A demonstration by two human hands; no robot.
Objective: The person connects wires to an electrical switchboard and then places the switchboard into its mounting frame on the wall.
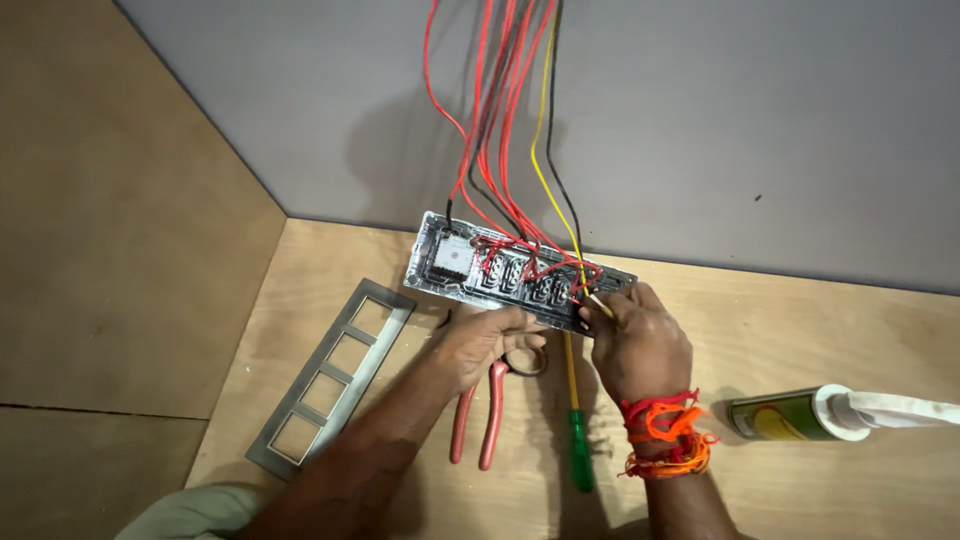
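Grey wall behind, plywood tabletop below. Red, black and yellow wires are hanging down into the back of a switch plate lying face-down at the wall's foot. Left hand is pressing its fingers closed on the plate's near edge, steadying it. Right hand, thread-banded at the wrist, is pinching a wire end at the plate's right terminals; fingertips together. Judgement: keeping the plate pinned flat while seating the wire straight into its terminal matters most; slack strands could stray. Grey frame is lying left, apart. Sealant tube far right. Red pliers and green screwdriver are lying between the forearms, within reach.
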